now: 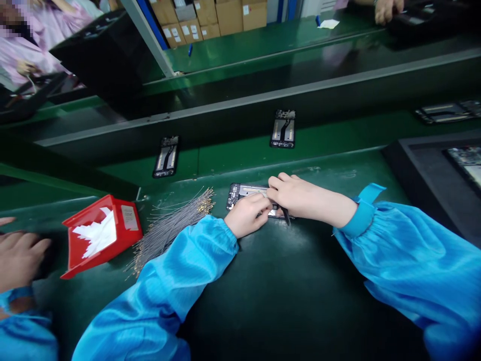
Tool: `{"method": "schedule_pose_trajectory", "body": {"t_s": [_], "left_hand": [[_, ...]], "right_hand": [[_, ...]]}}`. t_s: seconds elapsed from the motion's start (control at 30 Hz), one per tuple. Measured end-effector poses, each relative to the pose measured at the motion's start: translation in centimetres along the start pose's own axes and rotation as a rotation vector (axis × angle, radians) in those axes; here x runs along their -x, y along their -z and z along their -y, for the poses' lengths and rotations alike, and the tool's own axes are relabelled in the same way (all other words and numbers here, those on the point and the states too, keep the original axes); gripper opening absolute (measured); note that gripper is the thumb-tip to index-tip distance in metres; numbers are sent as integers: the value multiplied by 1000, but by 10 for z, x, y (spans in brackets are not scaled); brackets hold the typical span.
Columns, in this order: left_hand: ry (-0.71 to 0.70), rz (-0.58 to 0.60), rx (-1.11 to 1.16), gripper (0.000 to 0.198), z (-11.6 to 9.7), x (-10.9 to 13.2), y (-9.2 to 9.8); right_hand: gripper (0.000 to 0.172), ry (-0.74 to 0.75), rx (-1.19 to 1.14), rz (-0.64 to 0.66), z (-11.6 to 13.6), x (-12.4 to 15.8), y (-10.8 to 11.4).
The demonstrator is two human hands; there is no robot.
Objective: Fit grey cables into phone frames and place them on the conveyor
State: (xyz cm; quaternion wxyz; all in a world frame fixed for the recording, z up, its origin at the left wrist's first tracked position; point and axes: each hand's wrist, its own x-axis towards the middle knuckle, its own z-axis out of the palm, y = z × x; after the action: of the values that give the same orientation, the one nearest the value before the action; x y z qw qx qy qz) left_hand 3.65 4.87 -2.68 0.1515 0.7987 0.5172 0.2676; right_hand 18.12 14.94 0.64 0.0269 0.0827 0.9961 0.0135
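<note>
Co-worker's hand (20, 255), blue cuff: far left of the person's hands, resting over a dark object that cannot be made out.

Red plastic parts bin (130, 240): left of the left hand, beyond the cables; holds white paper strips (99, 233). Pale label (130, 217) on its side, print too small to read.

Open phone chassis (166, 157), black frame, dark flex cable down the middle: ahead and left of both hands, on the lower green strip.

Bundle of thin grey cables (169, 228), gold-coloured ends: on the green bench (300, 301), just left of the left hand, partly behind its sleeve.

Cardboard cartons (229, 17), stacked: well beyond the hands; white labels, writing illegible.

Left hand (248, 214): fingers curled and drawn together over the near side of the phone in work; whether they pinch anything cannot be told.

Opened phone (240, 190): lying on the bench beneath both hands, circuit board end exposed beside the left hand, other end covered.

Right hand (296, 196): fingers bent, closed around a slim black tool (286, 216) slanting out below it, above the phone's right part.

Second phone chassis (283, 129): straight ahead of the right hand.

Black tray (404, 163): right of the right hand, a circuit board (468, 163) inside.
</note>
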Motion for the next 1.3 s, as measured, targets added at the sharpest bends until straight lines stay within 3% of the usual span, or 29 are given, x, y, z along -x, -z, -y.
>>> {"method": "schedule_pose_trajectory", "body": {"t_s": [0.23, 0.43, 0.77, 0.87, 0.93, 0.97, 1.07, 1.17, 1.3], "left_hand": [[-7, -18, 6, 12, 0, -1, 0], [-16, -17, 17, 13, 0, 0, 2], [-197, 76, 11, 17, 5, 5, 5], [-176, 29, -123, 17, 0, 8, 9], [-157, 6, -229, 18, -8, 12, 11], [-155, 18, -272, 20, -13, 15, 11], [-158, 126, -333, 23, -29, 24, 6], [-64, 179, -355, 31, -32, 23, -2], [105, 134, -464, 40, -10, -8, 0]], "right_hand": [[18, -42, 21, 65, 8, -6, 9], [27, -131, -66, 270, 11, -14, 26], [33, -276, -126, 388, 18, -36, 26], [28, -178, -190, 325, 6, -33, 26], [25, -148, -266, 198, -13, -31, 24], [26, -199, -285, 97, -25, -31, 21], [35, -609, -193, -208, -63, -33, 4], [53, -910, -126, -275, -90, -38, -18], [60, -1068, -82, -308, -102, -49, -40]]}}
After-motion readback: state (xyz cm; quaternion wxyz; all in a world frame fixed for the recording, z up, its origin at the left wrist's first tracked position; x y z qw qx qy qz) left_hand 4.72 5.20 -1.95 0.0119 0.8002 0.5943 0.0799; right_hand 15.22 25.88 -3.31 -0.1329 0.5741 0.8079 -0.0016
